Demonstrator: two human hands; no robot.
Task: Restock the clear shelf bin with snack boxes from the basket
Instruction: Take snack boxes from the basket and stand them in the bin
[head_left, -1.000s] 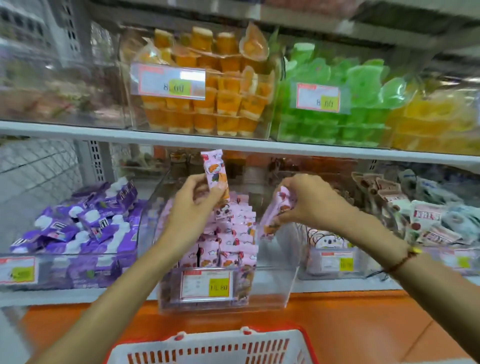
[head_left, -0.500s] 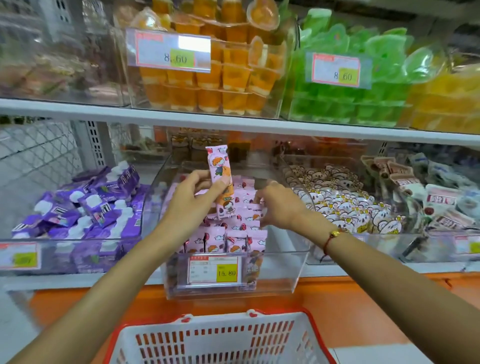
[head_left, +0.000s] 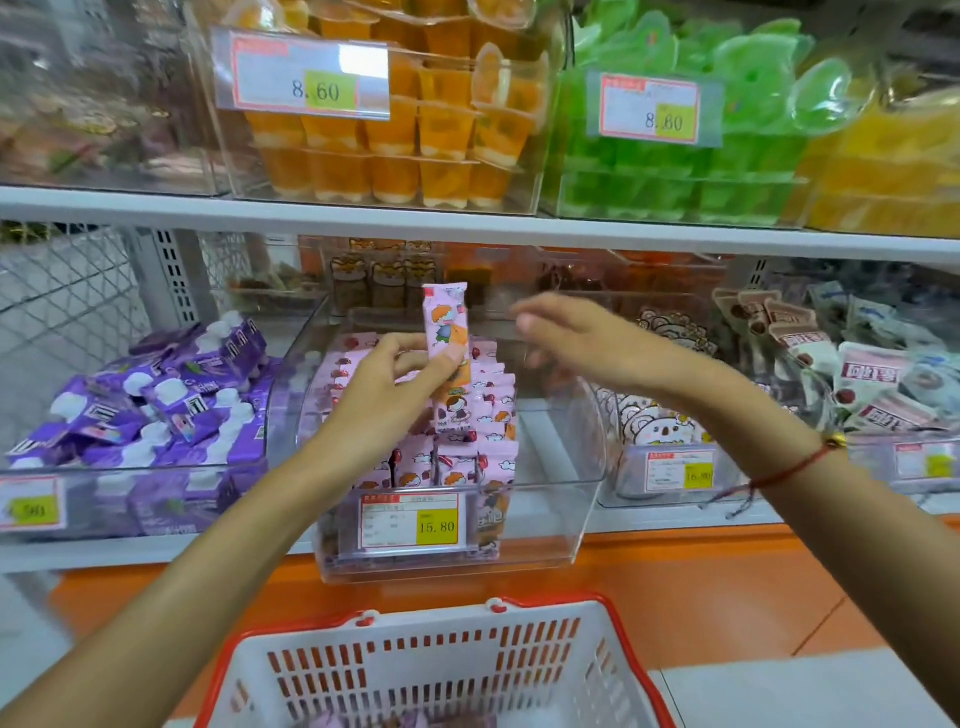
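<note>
Pink cartoon-printed snack box (head_left: 448, 332) stands upright in my left hand (head_left: 387, 387), pinched between thumb and fingers above the clear plastic shelf bin (head_left: 566, 499). My right hand (head_left: 582, 340) hovers just right of the box, fingers loose, holding nothing, blurred. Bin holds rows of matching pink boxes on its left side; right side bare. White basket with red rim (head_left: 441, 670) sits below, contents barely visible. Neighbouring clear bin (head_left: 130, 499) holds purple pouches.

A single head-worn camera looks forward and slightly down at the shelves (head_left: 467, 223) (wide-angle, edges bowed). It stands near them.
</note>
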